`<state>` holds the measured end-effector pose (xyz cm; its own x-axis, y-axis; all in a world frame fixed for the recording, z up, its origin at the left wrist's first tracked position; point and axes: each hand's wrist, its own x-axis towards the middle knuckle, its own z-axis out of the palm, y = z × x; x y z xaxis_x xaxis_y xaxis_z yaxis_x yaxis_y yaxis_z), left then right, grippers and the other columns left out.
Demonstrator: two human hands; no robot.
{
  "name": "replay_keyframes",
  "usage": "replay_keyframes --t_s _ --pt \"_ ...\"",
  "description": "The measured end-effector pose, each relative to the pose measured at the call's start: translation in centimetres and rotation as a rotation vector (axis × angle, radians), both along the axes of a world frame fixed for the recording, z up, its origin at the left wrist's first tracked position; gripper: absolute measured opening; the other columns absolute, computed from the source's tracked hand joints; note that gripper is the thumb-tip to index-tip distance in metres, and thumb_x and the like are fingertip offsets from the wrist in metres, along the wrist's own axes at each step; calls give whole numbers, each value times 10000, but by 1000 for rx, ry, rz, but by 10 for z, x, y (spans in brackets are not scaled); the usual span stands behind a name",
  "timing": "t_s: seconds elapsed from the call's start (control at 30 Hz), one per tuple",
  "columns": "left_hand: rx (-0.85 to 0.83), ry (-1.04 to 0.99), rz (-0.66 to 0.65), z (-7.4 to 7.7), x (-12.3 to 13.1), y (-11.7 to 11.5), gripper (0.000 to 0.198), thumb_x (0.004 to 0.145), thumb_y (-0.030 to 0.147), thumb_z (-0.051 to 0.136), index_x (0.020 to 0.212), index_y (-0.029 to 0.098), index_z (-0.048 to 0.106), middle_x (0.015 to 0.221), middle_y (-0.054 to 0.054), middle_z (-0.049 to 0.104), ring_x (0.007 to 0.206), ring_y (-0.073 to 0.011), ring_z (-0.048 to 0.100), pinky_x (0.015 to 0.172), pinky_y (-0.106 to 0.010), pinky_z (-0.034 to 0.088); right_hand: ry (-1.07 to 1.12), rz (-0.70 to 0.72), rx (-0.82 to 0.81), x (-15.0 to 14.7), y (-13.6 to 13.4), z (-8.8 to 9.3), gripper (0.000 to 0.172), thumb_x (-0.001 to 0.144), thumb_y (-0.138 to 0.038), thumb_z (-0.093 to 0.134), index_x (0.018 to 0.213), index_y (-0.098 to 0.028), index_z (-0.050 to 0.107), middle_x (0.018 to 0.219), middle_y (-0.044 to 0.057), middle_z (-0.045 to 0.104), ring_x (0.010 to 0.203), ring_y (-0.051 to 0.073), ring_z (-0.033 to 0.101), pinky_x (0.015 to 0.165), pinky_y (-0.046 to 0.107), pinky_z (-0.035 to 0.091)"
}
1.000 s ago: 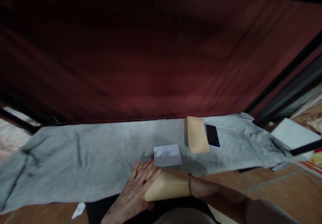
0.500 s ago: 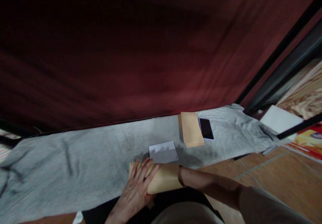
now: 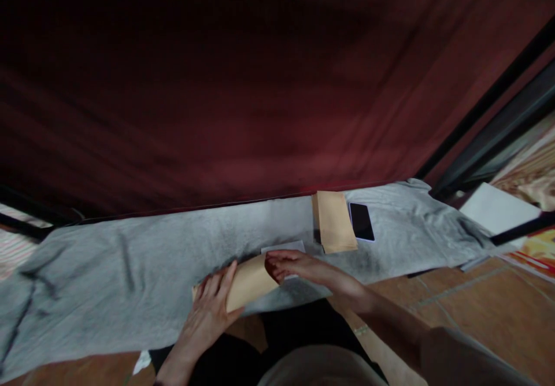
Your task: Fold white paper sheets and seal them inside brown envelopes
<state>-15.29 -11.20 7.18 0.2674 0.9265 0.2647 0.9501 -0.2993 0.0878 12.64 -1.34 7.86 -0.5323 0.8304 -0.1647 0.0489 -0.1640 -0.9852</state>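
A tan paper envelope (image 3: 251,285) is held above the grey cloth, tilted, its open end facing right. My left hand (image 3: 210,308) grips its left part, fingers over the top and thumb at the lower edge. My right hand (image 3: 288,264) is at the right opening, with some fingertips hidden at or inside the mouth; whether they pinch the paper cannot be made out. Behind this hand lies a white paper (image 3: 284,247), partly covered by the envelope. Farther right rests a stack of tan envelopes (image 3: 336,223).
A dark-screened phone (image 3: 361,222) lies right of the stack. Grey cloth (image 3: 165,259) spreads over the narrow surface, against a dark red panel (image 3: 260,114). At the far right are a white box (image 3: 496,208) and a red-yellow package (image 3: 535,251). Tiled floor shows below.
The held envelope has moved left and tilted up at its right end. My right hand, earlier hidden at the envelope's right end, now shows at its opening. My left hand has shifted left.
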Motion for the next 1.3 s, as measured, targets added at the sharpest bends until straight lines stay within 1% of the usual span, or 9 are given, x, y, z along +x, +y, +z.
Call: replay_keyframes --t_s 0.1,0.17,0.27,0.37,0.67,0.83,0.93,1.13,1.3 --pt "-27 -20 99 -12 -15 -6 1014 814 338 673 1609 265 49 1281 -108 579 1144 -331 575 1008 -494 449 -508 -196 364 16 10 -16 375 957 -365 558 1290 -207 630 1190 111 701 1013 244 694 889 386 565" --pt "-45 -24 138 -15 -20 -10 1011 814 339 672 1609 263 53 1296 -112 574 1150 -330 572 1024 -499 438 -921 -333 570 26 9 -30 423 948 -350 588 1299 -115 608 1251 220 659 1114 313 662 951 425 535" --pt "-59 -8 161 -15 -24 -14 991 816 349 667 1608 265 77 1295 -109 573 1183 -328 563 1073 -513 400 -1203 -336 618 32 1 -50 499 938 -392 625 1312 -65 577 1297 282 614 1080 344 668 892 427 553" --pt "-53 24 180 -14 -25 -14 965 819 338 651 1606 276 96 1312 -104 564 1216 -325 555 1122 -535 341 -1277 -311 574 27 -3 -59 525 918 -404 662 1310 -68 566 1278 275 622 1028 341 681 843 411 556" --pt "-80 -7 205 -12 -22 -13 1020 785 318 671 1608 277 69 1321 -93 551 1248 -320 540 1151 -526 300 -1127 -311 416 27 5 -61 270 868 -315 671 1079 -165 593 1030 108 699 973 244 676 838 309 489" --pt "-75 1 190 -11 -21 -15 1018 784 299 670 1607 275 71 1351 -111 538 1273 -326 525 1154 -544 288 -785 -458 419 33 2 -69 143 753 -224 672 830 -220 552 870 45 657 876 224 643 819 321 478" --pt "-83 19 180 -5 -18 -14 1004 792 277 665 1607 271 77 1367 -124 535 1293 -329 514 1157 -561 277 -650 -484 445 37 2 -71 124 752 -261 639 751 -243 517 796 22 626 792 216 618 761 329 481" --pt "-120 26 163 4 -15 -6 1037 775 273 705 1607 261 87 1394 -146 518 1337 -339 473 1163 -590 261 -469 -521 478 54 12 -64 288 858 -533 520 773 -263 466 698 -9 553 672 201 569 655 327 473" --pt "-117 15 185 -1 -16 -3 1065 757 266 729 1608 264 88 1387 -144 522 1339 -336 470 1170 -595 252 -232 -711 459 64 12 -42 397 852 -631 583 863 -251 469 723 -38 510 686 162 516 661 282 443"
